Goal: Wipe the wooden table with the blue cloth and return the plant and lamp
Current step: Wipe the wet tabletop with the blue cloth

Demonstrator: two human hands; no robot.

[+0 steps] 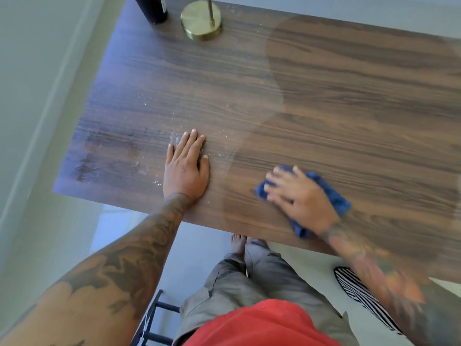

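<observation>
The wooden table [324,96] fills most of the view, with pale specks and smears on its left half. My right hand [299,196] presses the blue cloth [334,196] flat on the table near the front edge; hand and forearm are blurred. My left hand [185,168] lies flat on the table, fingers together, holding nothing. The lamp's round brass base [200,20] with its thin stem stands at the far left of the table. Beside it a dark pot [152,8] is cut off by the top edge; no plant shows above it.
A pale wall [37,96] runs close along the table's left side. Below the front edge are my legs and bare foot [238,243] on the light floor, a black metal frame [154,318] at lower left, and a striped object [359,293] at lower right.
</observation>
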